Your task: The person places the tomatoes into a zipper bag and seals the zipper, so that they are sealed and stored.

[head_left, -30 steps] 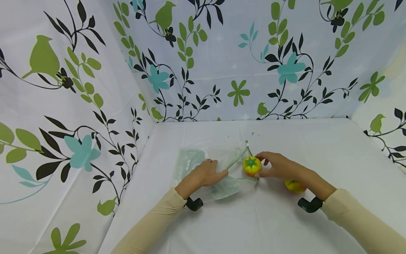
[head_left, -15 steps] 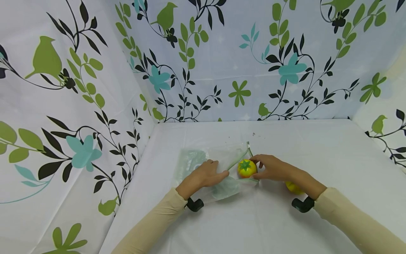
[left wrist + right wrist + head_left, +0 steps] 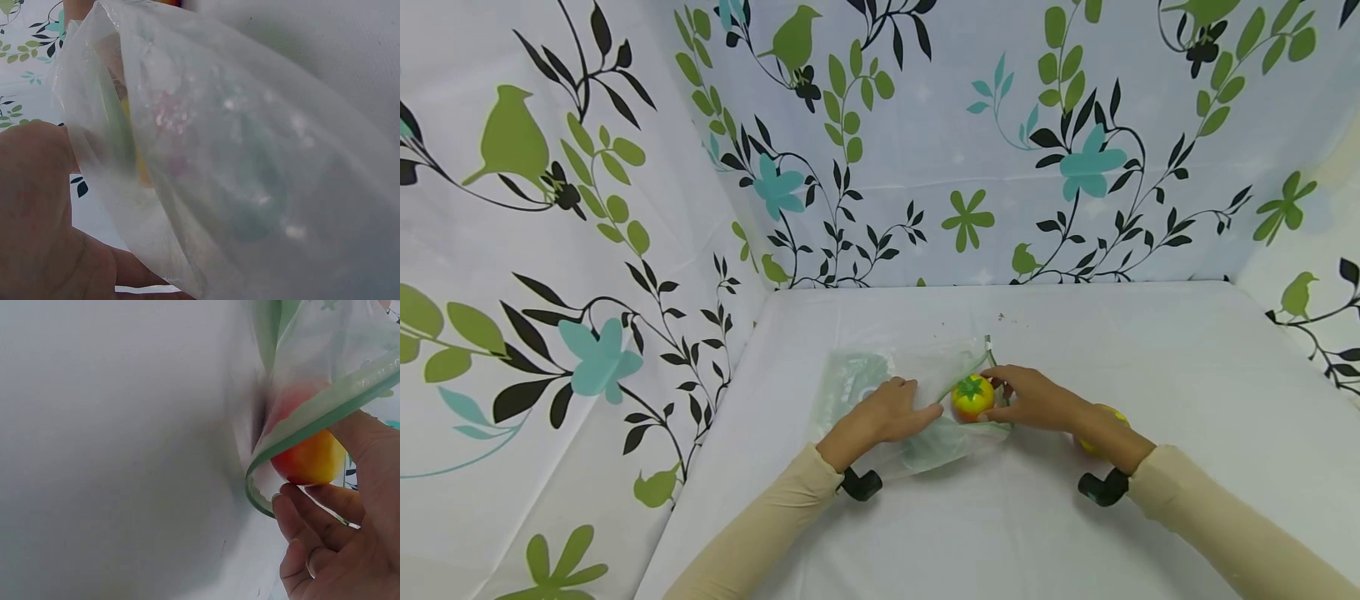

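Observation:
A clear zip bag with a pale green print lies on the white table, its mouth spread open to the right. My left hand pinches the bag's upper edge; in the left wrist view the plastic hides part of that hand. My right hand holds a yellow-and-red toy tomato with a green star-shaped top. The right wrist view shows this tomato partly inside the bag's green-edged mouth, fingertips at its underside. A second toy tomato is partly covered by my right forearm.
The white tablecloth extends around the bag and hands. Patterned cloth with birds and leaves hangs at the back and sides. A few small dark specks mark the table behind the bag.
My right hand has moved left with the toy tomato, bringing it from the bag's mouth further in. My left hand has stayed in place on the bag.

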